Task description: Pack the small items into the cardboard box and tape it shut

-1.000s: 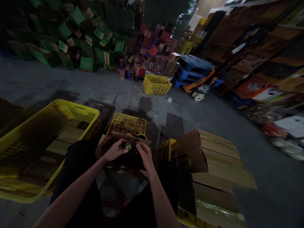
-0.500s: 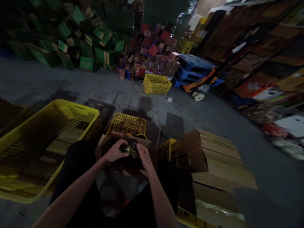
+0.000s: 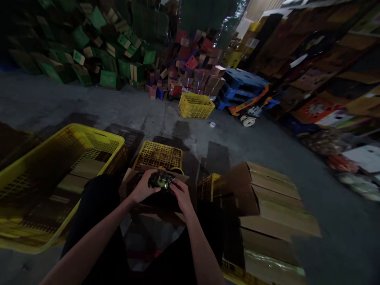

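Note:
Between my hands is a small dark green, shiny bundle [image 3: 161, 180], perhaps in clear plastic; its kind is too dim to make out. My left hand [image 3: 144, 187] is closed round its left side. The fingertips of my right hand [image 3: 180, 192] pinch its right end. Both hands are over an open cardboard box [image 3: 128, 183] between my knees, whose dark inside hides its contents. Just beyond the box is a yellow plastic crate [image 3: 160, 153] with a grid surface.
On the left stands a large yellow crate [image 3: 73, 128] with cardboard boxes [image 3: 86, 168] inside. Cardboard cartons [image 3: 276, 198] lie at my right. Farther off are a small yellow crate [image 3: 196, 106], blue pallets [image 3: 242, 81], an orange pallet jack [image 3: 251, 103] and heaped green boxes [image 3: 108, 79].
The bundle has turned, and more of its green, shiny face shows. My right fingers have shifted slightly down and to the right along its end. My left hand stays round it.

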`<move>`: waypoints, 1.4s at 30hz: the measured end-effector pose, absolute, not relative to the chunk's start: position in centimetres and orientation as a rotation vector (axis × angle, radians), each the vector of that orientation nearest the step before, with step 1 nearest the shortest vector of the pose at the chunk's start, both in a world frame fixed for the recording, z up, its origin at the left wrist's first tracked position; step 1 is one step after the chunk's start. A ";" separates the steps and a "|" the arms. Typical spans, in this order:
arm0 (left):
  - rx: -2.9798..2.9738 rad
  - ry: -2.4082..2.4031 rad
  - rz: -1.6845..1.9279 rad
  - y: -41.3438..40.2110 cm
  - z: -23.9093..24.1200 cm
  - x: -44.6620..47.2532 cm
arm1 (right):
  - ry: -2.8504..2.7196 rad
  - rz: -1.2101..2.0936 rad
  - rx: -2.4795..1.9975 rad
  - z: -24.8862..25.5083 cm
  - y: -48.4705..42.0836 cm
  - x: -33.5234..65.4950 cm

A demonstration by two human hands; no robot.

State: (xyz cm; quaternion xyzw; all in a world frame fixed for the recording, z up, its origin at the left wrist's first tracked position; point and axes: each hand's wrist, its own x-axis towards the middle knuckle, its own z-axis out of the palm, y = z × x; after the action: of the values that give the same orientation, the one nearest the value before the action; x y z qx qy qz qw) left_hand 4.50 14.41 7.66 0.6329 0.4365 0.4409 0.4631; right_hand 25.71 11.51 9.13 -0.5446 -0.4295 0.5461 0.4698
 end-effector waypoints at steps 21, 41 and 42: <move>1.473 1.077 0.953 14.0 9.4 4.4 | -1.085 1.403 -1.262 8.7 11.3 24.9; 1.604 1.450 0.871 14.7 7.7 3.6 | -2.231 1.273 -1.721 5.9 10.6 25.8; 1.587 1.460 0.883 14.8 7.7 3.5 | -2.307 1.228 -1.772 5.6 10.5 25.9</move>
State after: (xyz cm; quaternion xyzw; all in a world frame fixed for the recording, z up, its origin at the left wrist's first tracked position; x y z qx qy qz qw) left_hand 3.48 14.80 7.67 0.6257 0.5757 0.3482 0.3947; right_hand 25.86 10.48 5.64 -0.5611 -0.7306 0.3889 -0.0081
